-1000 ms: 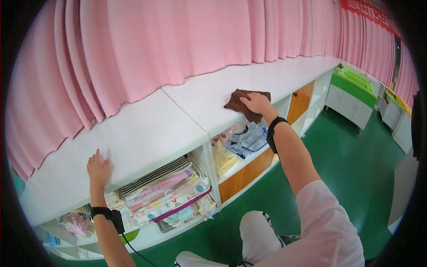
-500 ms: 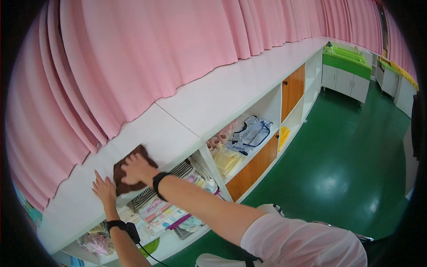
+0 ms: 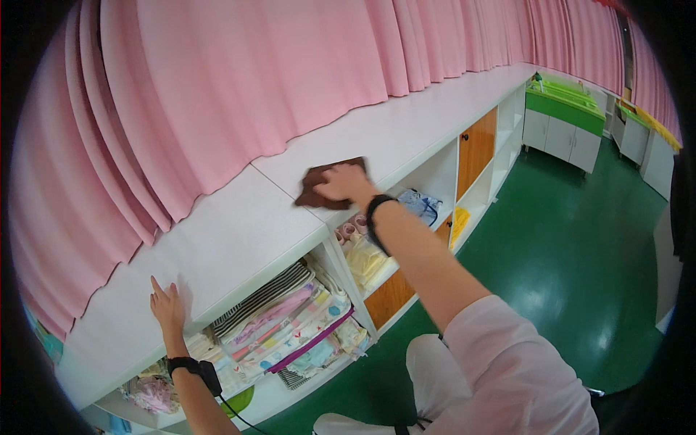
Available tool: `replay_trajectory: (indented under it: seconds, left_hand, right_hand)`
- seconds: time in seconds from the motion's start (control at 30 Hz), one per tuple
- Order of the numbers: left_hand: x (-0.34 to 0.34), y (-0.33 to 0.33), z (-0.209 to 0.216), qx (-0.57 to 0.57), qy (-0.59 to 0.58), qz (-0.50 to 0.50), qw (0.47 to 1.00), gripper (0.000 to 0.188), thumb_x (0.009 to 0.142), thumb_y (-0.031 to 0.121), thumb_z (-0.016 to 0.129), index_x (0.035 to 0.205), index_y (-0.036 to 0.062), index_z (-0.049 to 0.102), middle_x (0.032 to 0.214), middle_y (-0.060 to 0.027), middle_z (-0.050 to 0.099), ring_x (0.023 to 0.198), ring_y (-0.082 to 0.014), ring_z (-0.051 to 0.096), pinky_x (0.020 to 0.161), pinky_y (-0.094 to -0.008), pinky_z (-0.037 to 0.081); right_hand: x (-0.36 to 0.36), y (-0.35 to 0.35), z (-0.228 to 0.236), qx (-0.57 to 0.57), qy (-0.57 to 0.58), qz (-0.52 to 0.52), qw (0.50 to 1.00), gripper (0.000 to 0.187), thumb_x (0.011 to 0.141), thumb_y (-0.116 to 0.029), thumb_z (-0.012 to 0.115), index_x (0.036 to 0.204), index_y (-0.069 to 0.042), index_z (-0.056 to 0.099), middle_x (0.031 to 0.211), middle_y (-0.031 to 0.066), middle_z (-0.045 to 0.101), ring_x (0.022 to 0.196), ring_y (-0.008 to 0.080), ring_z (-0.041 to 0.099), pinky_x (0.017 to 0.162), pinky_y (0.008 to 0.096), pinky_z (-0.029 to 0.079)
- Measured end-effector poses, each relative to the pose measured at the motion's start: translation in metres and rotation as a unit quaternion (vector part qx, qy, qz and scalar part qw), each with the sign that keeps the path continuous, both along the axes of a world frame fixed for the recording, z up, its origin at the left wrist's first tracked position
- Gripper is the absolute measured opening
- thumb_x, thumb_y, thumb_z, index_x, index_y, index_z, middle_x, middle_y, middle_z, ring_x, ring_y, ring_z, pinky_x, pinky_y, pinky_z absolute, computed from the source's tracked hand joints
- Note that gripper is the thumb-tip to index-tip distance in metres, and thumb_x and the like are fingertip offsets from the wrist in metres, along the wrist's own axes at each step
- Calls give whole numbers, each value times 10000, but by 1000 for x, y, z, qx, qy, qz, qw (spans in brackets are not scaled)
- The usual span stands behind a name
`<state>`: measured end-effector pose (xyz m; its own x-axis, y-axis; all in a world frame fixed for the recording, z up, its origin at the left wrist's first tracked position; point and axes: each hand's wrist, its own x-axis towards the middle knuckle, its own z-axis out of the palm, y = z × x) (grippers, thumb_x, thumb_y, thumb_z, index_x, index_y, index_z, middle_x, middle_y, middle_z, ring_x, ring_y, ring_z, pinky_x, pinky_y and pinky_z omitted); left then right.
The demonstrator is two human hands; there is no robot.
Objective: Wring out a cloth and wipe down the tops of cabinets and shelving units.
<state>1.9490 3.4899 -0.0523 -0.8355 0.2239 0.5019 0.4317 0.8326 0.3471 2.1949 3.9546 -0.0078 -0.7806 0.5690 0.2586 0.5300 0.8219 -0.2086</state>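
Observation:
A brown cloth [image 3: 312, 192] lies spread on the white countertop [image 3: 217, 235], across the seam between two sections and close to the front edge. My right hand [image 3: 346, 183] presses down on it from above, fingers bent over the fabric and gripping it against the surface. To the left, my left hand [image 3: 167, 308] is by the counter's front edge, holding nothing, its fingers stretched out and apart. Both wrists wear black bands, and a cable hangs from the left one.
Pink curtains [image 3: 239, 80] hang down onto the counter's back. Below are open shelves with folded fabrics [image 3: 283, 312], yellow cloth [image 3: 365, 259] and a blue patterned item [image 3: 419, 205], plus wooden doors [image 3: 477, 154]. A green-topped sink cabinet [image 3: 564, 123] stands far right on the green floor [image 3: 536, 254].
My right hand has slid the brown cloth to the right and away along the counter, from beside my left hand to the seam. The left hand has barely moved.

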Motion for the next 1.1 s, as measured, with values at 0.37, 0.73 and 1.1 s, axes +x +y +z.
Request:
replay_trajectory:
  seconds: [0.37,0.73,1.1]
  left_hand:
    - [6,16,2,-74,-19,8,997,760,903,390,531,1506,73,196,1266,-260,547,1238,-417,450,1065,-505,313]
    - [-3,15,-7,7,20,-32,999,669,976,414,420,1498,69,183,1099,-328,606,1035,-488,570,900,-537,426]
    - [-3,6,4,26,-53,-65,996,706,961,476,425,1488,49,228,1217,-353,546,1157,-487,513,994,-492,388]
  right_hand:
    - [11,-6,-7,37,2,-5,999,633,865,-546,439,1330,-129,539,1402,159,484,1308,339,429,1087,497,314]
    - [-83,-236,-13,-11,34,279,960,577,848,-487,485,1293,-129,565,1357,161,489,1309,327,390,1092,511,245]
    - [-99,-256,-13,-34,61,301,951,584,825,-495,480,1254,-117,596,1370,171,503,1301,317,418,1082,473,259]
